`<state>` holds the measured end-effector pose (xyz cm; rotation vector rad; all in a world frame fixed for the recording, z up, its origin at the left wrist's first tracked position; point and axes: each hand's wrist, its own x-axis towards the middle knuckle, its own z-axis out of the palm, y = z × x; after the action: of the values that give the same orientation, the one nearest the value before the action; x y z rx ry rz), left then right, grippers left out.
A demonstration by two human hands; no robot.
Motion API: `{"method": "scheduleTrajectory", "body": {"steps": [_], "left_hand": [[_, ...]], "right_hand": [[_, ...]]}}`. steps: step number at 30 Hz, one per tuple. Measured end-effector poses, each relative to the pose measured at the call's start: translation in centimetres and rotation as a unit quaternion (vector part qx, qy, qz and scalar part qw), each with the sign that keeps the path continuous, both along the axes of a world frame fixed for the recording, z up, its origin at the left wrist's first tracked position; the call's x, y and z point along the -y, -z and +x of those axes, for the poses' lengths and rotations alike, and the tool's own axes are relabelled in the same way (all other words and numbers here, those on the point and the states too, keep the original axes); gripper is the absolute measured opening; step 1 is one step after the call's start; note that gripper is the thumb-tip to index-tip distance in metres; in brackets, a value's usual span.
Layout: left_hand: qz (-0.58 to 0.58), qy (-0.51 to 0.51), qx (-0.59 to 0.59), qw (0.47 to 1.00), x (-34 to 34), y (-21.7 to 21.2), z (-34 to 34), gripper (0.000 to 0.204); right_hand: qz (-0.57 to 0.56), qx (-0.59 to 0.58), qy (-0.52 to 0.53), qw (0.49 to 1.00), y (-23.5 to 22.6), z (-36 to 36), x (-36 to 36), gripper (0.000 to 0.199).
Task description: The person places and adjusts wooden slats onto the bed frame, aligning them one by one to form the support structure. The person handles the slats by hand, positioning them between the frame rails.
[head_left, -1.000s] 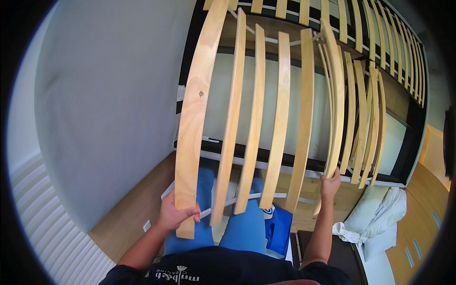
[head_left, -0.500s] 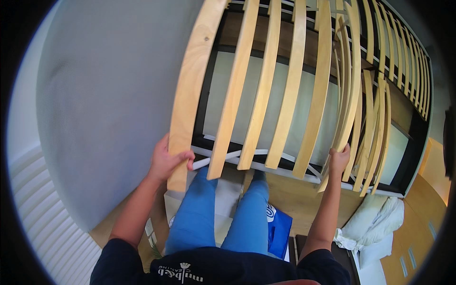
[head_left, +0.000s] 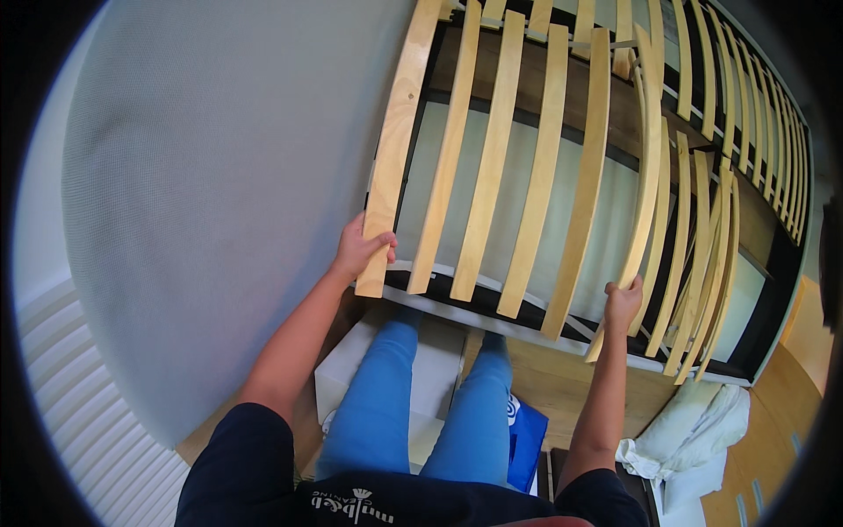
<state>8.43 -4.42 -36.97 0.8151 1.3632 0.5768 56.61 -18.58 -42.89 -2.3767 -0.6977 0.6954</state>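
Note:
My left hand (head_left: pixel 363 249) is closed round the near end of the leftmost bed slat (head_left: pixel 399 149), a broad, pale wooden strip. Farther right, my right hand (head_left: pixel 623 305) grips the near end of a curved slat (head_left: pixel 651 167). Between them several more slats (head_left: pixel 492 158) run side by side, joined by a white strap (head_left: pixel 420 266) near their ends. These slats lie over a black bed frame (head_left: pixel 421 105) with a pale base visible through the gaps. The left slat's end sits at the frame's near left corner.
A large grey upholstered panel (head_left: pixel 219 176) rises at the left, beside white ridged slats (head_left: pixel 97 404). Below the frame are a white box (head_left: pixel 351 356) and a blue bag (head_left: pixel 527 439). Crumpled white bedding (head_left: pixel 694 422) lies at the lower right. More slats (head_left: pixel 746 105) cover the far right section.
My left hand has moved right and away from me with the leftmost slat, whose end now sits over the frame. The strap looks straighter. My right hand has dropped slightly, still gripping its slat.

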Motion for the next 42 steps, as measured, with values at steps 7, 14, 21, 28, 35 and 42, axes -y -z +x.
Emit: {"method": "scheduleTrajectory", "body": {"steps": [7,14,21,28,35,42], "left_hand": [[-0.024,-0.007,-0.017,1.000,1.7,2.9,-2.5,0.025],[-0.050,-0.032,-0.003,0.998,2.8,7.0,-4.3,0.026],[-0.060,-0.086,-0.062,0.993,3.5,13.5,-6.2,0.024],[0.064,0.000,-0.354,0.933,4.7,20.6,-6.8,0.032],[0.036,0.038,-0.344,0.938,5.0,22.3,-8.3,0.045],[0.032,0.105,-0.383,0.917,5.6,23.0,-7.1,0.056]], "right_hand": [[0.005,0.000,-0.009,1.000,-0.8,-1.3,0.5,0.033],[0.025,-0.032,-0.001,0.999,-1.2,-1.9,0.3,0.030],[0.034,-0.041,-0.020,0.998,-2.3,-2.4,1.1,0.031],[0.034,-0.033,-0.026,0.999,-1.4,-2.3,1.6,0.038],[0.019,-0.041,-0.018,0.999,0.2,-3.3,1.8,0.024],[0.014,-0.098,0.007,0.995,2.1,-2.5,2.7,0.031]]}}
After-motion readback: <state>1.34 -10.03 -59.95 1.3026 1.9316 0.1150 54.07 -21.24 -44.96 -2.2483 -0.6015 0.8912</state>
